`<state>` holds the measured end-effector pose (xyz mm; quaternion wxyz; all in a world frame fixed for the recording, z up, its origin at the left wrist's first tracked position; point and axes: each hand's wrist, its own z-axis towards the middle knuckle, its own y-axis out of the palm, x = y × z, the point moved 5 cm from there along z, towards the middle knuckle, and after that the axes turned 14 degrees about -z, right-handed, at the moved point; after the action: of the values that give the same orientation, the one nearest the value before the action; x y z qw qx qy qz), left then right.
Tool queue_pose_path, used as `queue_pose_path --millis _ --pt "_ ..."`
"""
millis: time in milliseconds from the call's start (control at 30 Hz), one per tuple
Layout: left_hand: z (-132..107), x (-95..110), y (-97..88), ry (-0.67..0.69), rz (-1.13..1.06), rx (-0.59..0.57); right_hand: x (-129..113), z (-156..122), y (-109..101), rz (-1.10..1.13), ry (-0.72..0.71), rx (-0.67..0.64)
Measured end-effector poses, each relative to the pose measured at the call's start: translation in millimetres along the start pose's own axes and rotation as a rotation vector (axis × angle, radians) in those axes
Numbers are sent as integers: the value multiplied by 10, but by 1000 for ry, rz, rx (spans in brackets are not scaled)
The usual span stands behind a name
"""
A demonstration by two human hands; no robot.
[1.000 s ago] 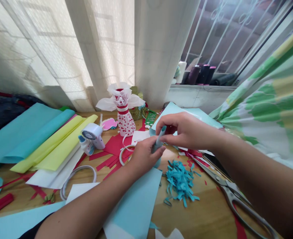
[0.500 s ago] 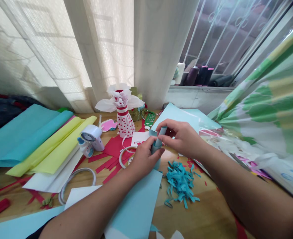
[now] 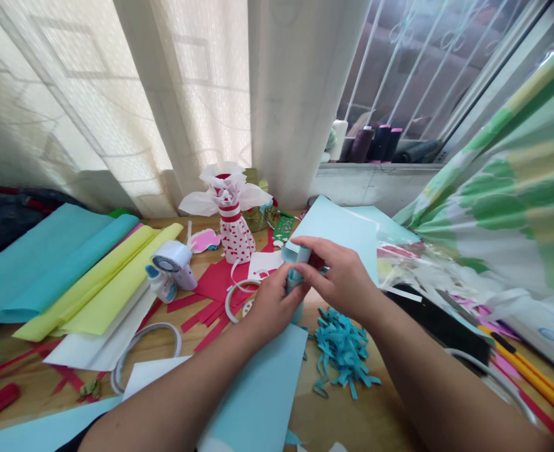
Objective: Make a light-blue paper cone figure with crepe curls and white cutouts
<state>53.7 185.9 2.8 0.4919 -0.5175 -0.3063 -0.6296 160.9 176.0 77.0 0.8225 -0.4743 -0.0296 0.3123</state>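
A rolled light blue paper tube stands upright in the middle of the table. My left hand is wrapped round its lower part, thumb in front. At the top, my right hand pinches the rolled paper between thumb and fingers; a loose flap sticks out to the left. My palms hide much of the tube, so I cannot tell whether it is one piece or two. Just right of it lies a heap of teal paper strips. A light blue sheet lies under my left forearm.
Behind stands a heart-patterned wrapped vase. Left are a glue bottle, a white device, rolled yellow paper and a tape ring. Red paper lies centrally. Pencils and a black sheet lie right.
My right hand has moved down a little, and the rolled paper's top now sits lower. My left hand keeps its grip. The black sheet and pencils have come into view beyond my right arm.
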Motion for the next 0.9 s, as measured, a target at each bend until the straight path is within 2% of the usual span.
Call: queue_pose_path --millis 167,500,900 --pt "0 -6 15 10 -12 -14 -9 -43 -19 0 -58 9" --pt "-2 -48 20 21 -30 2 -57 -100 -101 86 -190 111" --pt "-5 -36 16 12 -57 5 -29 -111 -96 -15 -181 82"
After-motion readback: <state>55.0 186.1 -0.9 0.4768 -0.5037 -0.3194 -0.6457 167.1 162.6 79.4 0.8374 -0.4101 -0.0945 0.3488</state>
